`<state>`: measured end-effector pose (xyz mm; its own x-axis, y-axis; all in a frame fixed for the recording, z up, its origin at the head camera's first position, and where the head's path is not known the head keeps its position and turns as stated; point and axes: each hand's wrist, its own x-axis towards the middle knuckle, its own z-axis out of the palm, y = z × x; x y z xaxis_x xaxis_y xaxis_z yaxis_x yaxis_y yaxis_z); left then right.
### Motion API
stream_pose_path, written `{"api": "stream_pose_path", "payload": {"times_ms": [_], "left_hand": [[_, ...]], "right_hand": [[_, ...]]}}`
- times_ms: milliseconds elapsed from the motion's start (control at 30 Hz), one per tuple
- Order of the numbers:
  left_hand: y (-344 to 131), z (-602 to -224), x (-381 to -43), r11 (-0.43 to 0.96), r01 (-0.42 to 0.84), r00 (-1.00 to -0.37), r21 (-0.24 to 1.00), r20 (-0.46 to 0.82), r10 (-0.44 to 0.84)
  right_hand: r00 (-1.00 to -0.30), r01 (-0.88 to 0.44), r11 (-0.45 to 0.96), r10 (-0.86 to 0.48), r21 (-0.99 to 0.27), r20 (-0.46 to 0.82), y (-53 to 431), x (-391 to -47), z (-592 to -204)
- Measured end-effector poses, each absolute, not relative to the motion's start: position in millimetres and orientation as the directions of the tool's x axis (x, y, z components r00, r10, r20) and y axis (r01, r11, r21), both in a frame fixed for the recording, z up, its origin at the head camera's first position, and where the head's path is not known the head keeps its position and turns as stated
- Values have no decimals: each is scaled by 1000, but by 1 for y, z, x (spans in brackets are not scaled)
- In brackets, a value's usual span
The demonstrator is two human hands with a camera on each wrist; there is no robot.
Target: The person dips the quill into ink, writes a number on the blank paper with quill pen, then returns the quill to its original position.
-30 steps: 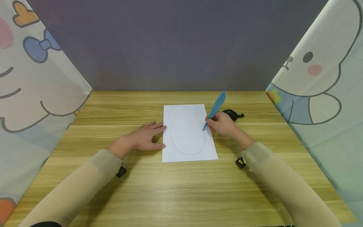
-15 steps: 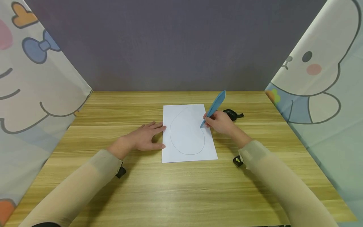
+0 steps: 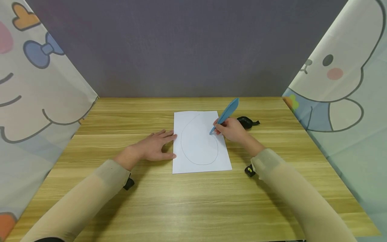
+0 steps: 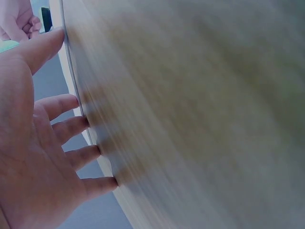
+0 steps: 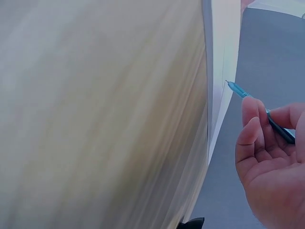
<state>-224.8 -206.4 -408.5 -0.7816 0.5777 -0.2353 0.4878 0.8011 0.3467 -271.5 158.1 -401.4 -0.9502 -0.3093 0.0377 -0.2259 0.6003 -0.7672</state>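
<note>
While hands (image 3: 155, 147) touch paper (image 3: 198, 148) and pen (image 3: 228, 110), a black object (image 3: 247, 123) lies nearby.

Head view faces forward-down; close-up wrist views share the table (image 3: 193, 208).

In the right wrist view, the right hand (image 5: 271, 167) hides part of the blue pen (image 5: 237, 89) and the tabletop (image 5: 105, 119) is blurred.

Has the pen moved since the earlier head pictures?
Yes: against the paper, the pen has moved left, its tip also slightly nearer the far edge.
</note>
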Motion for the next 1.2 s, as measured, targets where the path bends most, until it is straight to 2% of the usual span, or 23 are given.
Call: {"api": "stream_pose_path", "payload": {"times_ms": [967, 1200], "left_hand": [[-207, -408, -225, 809, 462, -802, 363, -220, 556], [-206, -408, -225, 795, 493, -788, 352, -206, 580]], "right_hand": [[-935, -239, 600, -354, -763, 14, 127, -277, -403], [-928, -264, 605, -373, -751, 25, 118, -278, -404]]}}
